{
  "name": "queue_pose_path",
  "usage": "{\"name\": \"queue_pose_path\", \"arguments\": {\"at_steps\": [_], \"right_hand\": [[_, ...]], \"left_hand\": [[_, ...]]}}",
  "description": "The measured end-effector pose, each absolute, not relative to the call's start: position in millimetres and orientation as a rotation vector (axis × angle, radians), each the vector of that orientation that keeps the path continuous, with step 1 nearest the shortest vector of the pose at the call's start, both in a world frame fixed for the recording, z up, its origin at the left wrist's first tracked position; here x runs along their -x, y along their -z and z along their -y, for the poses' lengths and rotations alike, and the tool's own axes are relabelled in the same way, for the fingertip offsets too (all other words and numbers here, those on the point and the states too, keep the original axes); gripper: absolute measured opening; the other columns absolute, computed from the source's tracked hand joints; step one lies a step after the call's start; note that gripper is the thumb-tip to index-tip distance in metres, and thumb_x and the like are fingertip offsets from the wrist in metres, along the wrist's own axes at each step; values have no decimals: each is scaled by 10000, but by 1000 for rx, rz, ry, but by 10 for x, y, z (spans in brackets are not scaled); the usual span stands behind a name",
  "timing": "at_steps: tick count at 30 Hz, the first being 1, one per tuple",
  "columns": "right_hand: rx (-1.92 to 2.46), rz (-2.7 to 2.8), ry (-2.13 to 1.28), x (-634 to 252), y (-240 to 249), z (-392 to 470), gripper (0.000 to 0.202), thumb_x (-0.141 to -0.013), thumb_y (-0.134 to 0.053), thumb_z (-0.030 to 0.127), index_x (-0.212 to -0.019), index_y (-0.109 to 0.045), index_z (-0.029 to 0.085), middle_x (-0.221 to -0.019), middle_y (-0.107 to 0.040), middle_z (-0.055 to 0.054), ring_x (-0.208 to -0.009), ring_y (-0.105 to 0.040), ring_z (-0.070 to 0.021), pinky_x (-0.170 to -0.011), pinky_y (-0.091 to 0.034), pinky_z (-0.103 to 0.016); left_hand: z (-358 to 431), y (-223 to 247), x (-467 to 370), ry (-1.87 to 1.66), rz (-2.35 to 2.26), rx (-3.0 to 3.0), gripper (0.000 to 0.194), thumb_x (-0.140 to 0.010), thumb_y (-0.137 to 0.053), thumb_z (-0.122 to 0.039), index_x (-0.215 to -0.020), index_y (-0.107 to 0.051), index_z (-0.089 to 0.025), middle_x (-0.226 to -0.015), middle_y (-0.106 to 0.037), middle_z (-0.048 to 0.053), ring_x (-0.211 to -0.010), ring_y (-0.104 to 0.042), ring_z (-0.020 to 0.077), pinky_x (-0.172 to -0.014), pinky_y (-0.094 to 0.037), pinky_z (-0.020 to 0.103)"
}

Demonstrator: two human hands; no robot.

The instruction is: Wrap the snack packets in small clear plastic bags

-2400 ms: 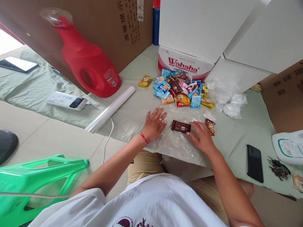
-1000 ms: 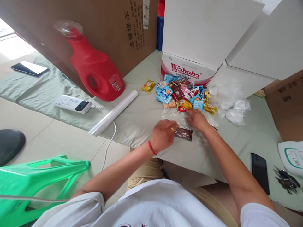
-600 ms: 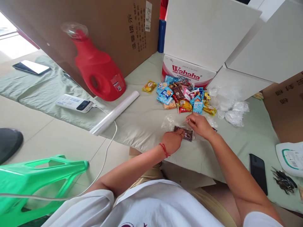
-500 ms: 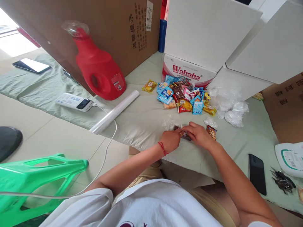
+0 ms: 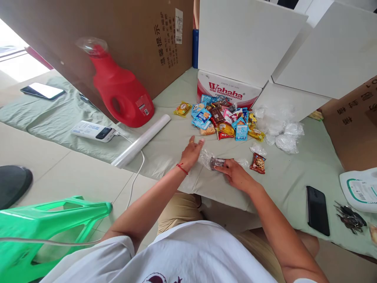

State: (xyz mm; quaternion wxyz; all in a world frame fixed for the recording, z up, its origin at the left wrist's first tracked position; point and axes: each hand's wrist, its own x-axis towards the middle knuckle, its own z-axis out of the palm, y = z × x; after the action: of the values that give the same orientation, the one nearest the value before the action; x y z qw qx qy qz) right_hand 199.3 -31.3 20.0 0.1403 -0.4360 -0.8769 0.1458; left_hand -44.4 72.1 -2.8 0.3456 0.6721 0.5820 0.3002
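A dark brown snack packet (image 5: 218, 162) lies on clear plastic film (image 5: 205, 158) near the front edge of the cloth-covered surface. My right hand (image 5: 234, 173) rests on the packet, its fingers pressed against the top. Left of the film, my left hand (image 5: 191, 153) is open and holds nothing, with its fingers apart. A brown cookie packet (image 5: 258, 163) lies to the right of my right hand, with a small crumple of clear film (image 5: 258, 148) just behind it. Farther back is a pile of colourful snack packets (image 5: 218, 114).
A clear film roll (image 5: 141, 140), a white power bank (image 5: 93, 131) with a cable and a red jug (image 5: 123, 92) are on the left. Crumpled plastic (image 5: 285, 137) lies right of the pile. A black phone (image 5: 318, 210) and keys (image 5: 350, 218) are at the right.
My left hand has let go of the dark packet and moved left and slightly back, its fingers now spread. The camera view has shifted slightly.
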Motion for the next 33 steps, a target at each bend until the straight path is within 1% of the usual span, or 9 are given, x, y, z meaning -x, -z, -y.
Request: {"name": "queue_pose_path", "arguments": {"at_steps": [3, 7, 10, 14, 17, 20, 24, 30, 33], "right_hand": [[1238, 2516, -446, -2007, -235, 341, 500, -955, -471, 91, -1353, -677, 314, -974, -593, -74, -891, -540, -204, -846, -518, -364], [1234, 2436, -528, -2067, -284, 428, 522, -975, -491, 166, -1474, -559, 304, -1130, -623, -102, -1030, -582, -233, -949, -537, -440], [1255, 2364, -513, -2111, -251, 492, 484, -1003, -486, 221, -1481, -539, 275, -1297, -601, -129, -1180, -568, -262, -1009, -529, -484], [1317, 2361, -411, -2092, -136, 508, 396, -1023, -450, 219, -1367, -642, 254, -1310, -608, -129, -1170, -570, -273, -1007, -530, -501], [1345, 2346, -402, -2022, -77, 516, 427, -1004, -452, 184, -1389, -630, 242, -1359, -594, -134, -1209, -558, -277, -1024, -527, -501], [1345, 2297, -409, -1982, -56, 554, 440, -974, -477, 167, -1377, -642, 228, -1421, -575, -139, -1248, -550, -287, -1068, -495, -514], [1350, 2058, -559, -2105, -53, 534, 372, -972, -434, 192, -1202, -725, 223, -1282, -678, -104, -1136, -633, -242, -1002, -524, -424], [2044, 1646, -324, -2309, -88, 185, 434, -958, -564, 436, -1257, -678, 143, -1102, -708, -154, -1067, -598, -302, -1000, -437, -460], [2250, 1823, -481, -2288, -146, 99, 348, -902, -667, 449, -1102, -746, 174, -1088, -689, -146, -1107, -565, -318, -993, -408, -414]], "left_hand": [[-655, -110, 335, -486, -1524, -1707, 482, -789, -703, -564, -1080, -696, -181, -1006, -760, 112, -988, -702, 291, -836, -489, 349], [-507, -164, 470, -461, -1379, -1648, 226, -725, -708, -420, -752, -689, -196, -699, -673, 7, -693, -618, 186, -642, -423, 274], [-416, -157, 638, -580, -1384, -1535, 203, -714, -687, -401, -713, -651, -201, -617, -589, -35, -585, -515, 139, -563, -359, 252], [-331, -197, 591, -733, -1422, -1445, 219, -730, -691, -402, -710, -611, -199, -592, -547, -44, -550, -484, 119, -525, -331, 242], [-268, -256, 300, -765, -1354, -1413, 203, -789, -675, -384, -797, -656, -183, -655, -635, -11, -595, -575, 140, -559, -425, 254], [-152, -293, -50, -654, -1290, -1634, 222, -857, -582, -252, -1002, -728, -168, -913, -762, 66, -827, -699, 200, -747, -552, 313], [73, -262, -299, -494, -1248, -2273, 331, -916, -505, -179, -1145, -743, -163, -1279, -711, 126, -1203, -625, 291, -996, -531, 429], [226, -157, -261, -349, -1232, -2652, 452, -973, -461, -182, -1400, -594, -119, -1471, -597, 127, -1301, -547, 307, -976, -529, 453], [216, -133, -241, -325, -1237, -2692, 439, -979, -464, -178, -1396, -595, -136, -1464, -601, 113, -1289, -543, 287, -979, -522, 436]]}}
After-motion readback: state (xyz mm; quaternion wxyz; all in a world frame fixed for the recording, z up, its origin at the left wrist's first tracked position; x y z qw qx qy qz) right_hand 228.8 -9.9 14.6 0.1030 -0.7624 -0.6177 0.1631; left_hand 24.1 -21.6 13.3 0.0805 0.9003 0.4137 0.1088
